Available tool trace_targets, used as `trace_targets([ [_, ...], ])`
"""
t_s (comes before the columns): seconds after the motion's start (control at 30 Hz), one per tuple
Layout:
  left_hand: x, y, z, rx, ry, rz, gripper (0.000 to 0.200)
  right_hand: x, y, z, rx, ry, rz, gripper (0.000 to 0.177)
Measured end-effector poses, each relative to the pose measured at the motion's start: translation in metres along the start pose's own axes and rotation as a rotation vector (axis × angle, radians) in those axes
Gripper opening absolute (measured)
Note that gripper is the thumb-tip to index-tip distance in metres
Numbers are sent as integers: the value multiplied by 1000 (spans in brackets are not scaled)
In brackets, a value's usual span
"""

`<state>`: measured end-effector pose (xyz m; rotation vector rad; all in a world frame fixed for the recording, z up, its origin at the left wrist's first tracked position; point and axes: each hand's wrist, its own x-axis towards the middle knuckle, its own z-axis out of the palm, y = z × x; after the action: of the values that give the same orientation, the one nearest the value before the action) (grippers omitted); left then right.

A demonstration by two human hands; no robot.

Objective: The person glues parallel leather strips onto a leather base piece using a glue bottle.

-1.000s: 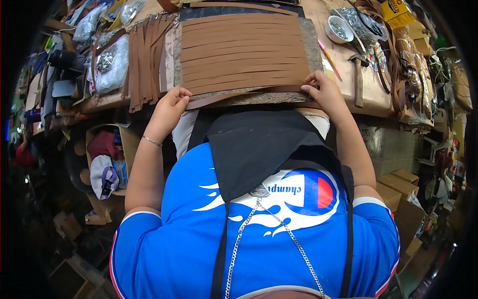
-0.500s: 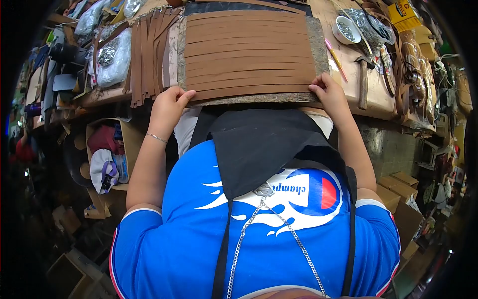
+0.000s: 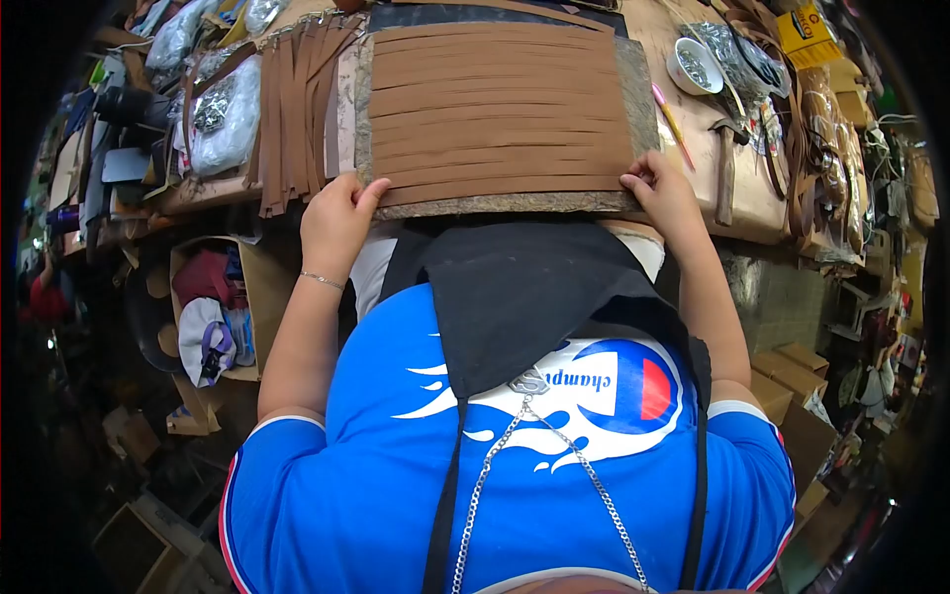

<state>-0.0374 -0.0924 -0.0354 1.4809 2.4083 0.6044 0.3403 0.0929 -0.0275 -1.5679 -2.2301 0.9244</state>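
Note:
Several brown strips (image 3: 500,109) lie side by side across a rough-edged board (image 3: 639,99) in front of me. My left hand (image 3: 341,213) is at the near left corner, thumb and fingers closed on the end of the nearest strip. At the near right corner my right hand (image 3: 661,193) pinches the other end of that same strip. The strip lies flat along the board's near edge, with narrow gaps between some of the strips behind it.
More brown strips (image 3: 287,119) hang over the table edge at left, beside a plastic bag (image 3: 228,119). To the right are a white cup (image 3: 694,66) of small metal pieces, a pink and yellow pen (image 3: 673,124) and a hammer (image 3: 725,168). An open box (image 3: 259,307) stands below left.
The view has shifted slightly. Both hands remain at the ends of the nearest strip, and the strips lie much as before.

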Motion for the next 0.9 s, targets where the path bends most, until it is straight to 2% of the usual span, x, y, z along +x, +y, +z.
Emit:
trace_targets([
  [0.1,3,-17,2,-143,32,-55,43,23,-18,-17,-124,0,-59,19],
  [0.23,10,-35,14,-417,-57,-156,39,95,-40,-16,-223,97,-360,24],
  [0.37,9,-10,-5,-290,-10,-54,36,194,-54,4,-331,188,-515,20],
  [0.43,11,-9,-8,-281,-28,-93,33,247,-40,25,-425,292,-545,19],
  [0.47,11,-7,-8,-229,10,-13,32,253,-44,27,-419,291,-561,19],
  [0.5,11,-9,-12,-172,58,52,31,265,-54,32,-518,197,-402,20],
  [0.53,14,-6,-16,-186,2,-21,26,270,-56,32,-620,108,-221,21],
  [0.57,17,-5,-18,-184,10,-27,26,278,-55,31,-618,108,-230,21],
  [0.63,25,-1,-17,-117,155,167,23,296,-50,28,-600,-54,-89,21],
  [0.67,31,3,-18,-117,153,165,23,300,-47,28,-603,-71,-89,19],
  [0.7,39,9,-20,-69,192,250,22,292,-56,26,-603,-73,-89,19],
  [0.77,56,27,-23,-29,245,386,24,249,-91,17,-614,128,-225,15],
  [0.8,64,39,-24,-38,261,434,28,229,-103,14,-553,169,-376,12],
  [0.87,74,73,-26,-27,460,600,39,179,-129,10,-443,209,-694,7],
  [0.9,79,83,-27,-33,442,597,39,151,-140,7,-393,211,-856,6],
])
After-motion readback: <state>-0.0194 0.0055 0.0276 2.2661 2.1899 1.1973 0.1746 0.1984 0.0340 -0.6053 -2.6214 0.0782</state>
